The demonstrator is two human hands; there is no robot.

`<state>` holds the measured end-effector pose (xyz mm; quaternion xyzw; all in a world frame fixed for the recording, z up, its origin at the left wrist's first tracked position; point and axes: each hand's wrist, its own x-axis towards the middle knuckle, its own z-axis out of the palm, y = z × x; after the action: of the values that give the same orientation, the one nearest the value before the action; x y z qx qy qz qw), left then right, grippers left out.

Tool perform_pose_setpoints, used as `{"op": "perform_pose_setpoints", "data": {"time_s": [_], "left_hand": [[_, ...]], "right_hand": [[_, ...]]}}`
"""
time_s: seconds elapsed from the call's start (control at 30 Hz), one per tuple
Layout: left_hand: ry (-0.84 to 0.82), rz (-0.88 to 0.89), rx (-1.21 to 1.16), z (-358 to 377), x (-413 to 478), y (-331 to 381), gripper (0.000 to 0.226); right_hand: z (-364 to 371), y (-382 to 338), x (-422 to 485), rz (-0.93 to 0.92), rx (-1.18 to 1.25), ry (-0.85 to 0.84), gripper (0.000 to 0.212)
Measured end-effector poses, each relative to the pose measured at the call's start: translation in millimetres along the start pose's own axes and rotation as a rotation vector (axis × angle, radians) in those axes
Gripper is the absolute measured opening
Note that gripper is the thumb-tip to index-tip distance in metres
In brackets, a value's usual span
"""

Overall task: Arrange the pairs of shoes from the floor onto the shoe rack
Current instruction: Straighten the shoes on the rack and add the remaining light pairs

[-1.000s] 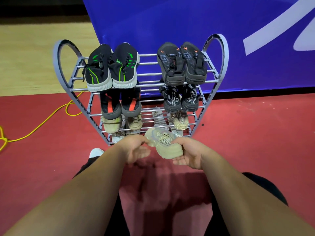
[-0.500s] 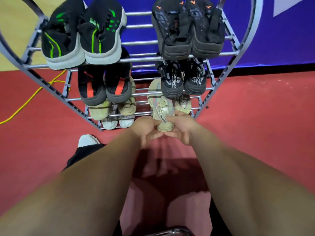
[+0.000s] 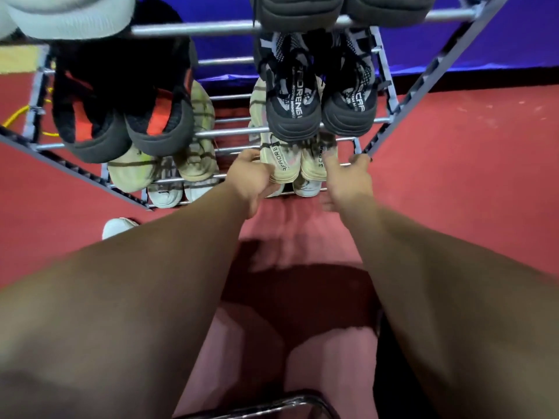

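Observation:
The grey metal shoe rack [image 3: 409,93] fills the top of the head view, with pairs on every shelf. On the right of a low shelf lies a beige pair, heels toward me. My left hand [image 3: 253,178] grips the heel of the left beige shoe [image 3: 282,164], thumb above and fingers under it. My right hand [image 3: 348,179] reaches palm down with loose fingers to the heel of the right beige shoe [image 3: 315,166] and the rail beside it. Motion blur hides the exact contact there.
A black and grey pair [image 3: 290,111] hangs just above my hands, with a black and orange pair [image 3: 121,122] to the left. Another beige pair [image 3: 196,152] and white shoes [image 3: 165,196] sit lower. A white shoe [image 3: 118,227] and a yellow cable [image 3: 18,116] lie on the red floor.
I have leaned in close to the rack. The beige shoe went from both hands in front of the rack onto the low shelf beside its mate, and my right hand has come off it.

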<state>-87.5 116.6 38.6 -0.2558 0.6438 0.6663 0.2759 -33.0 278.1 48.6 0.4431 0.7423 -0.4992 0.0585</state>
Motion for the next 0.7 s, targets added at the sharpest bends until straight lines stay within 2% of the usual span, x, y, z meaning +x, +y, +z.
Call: {"op": "perform_pose_setpoints", "data": {"time_s": [0.07,0.13,0.23,0.3,0.47,0.7], "left_hand": [[-0.001,-0.004,-0.019,5.7,5.6,-11.2,0.038],[-0.011,-0.012,-0.036,10.2,8.3,-21.7,0.038],[0.024,-0.018,-0.102,13.2,8.3,-27.1,0.027],[0.051,0.005,-0.155,12.2,9.4,-27.0,0.029],[0.127,0.044,-0.132,8.0,11.2,-29.5,0.049],[0.166,0.024,-0.186,9.6,13.3,-28.5,0.051]], "right_hand": [[4.6,2.8,0.2,0.033,-0.052,-0.101,0.068],[13.5,6.2,2.7,0.115,0.112,-0.184,0.063],[23.7,5.7,12.6,0.178,0.307,-0.186,0.060],[22.1,2.4,14.9,0.193,0.356,-0.183,0.061],[17.5,3.7,16.5,0.202,0.364,-0.178,0.053],[18.2,7.7,15.7,0.206,0.360,-0.222,0.058]]}}
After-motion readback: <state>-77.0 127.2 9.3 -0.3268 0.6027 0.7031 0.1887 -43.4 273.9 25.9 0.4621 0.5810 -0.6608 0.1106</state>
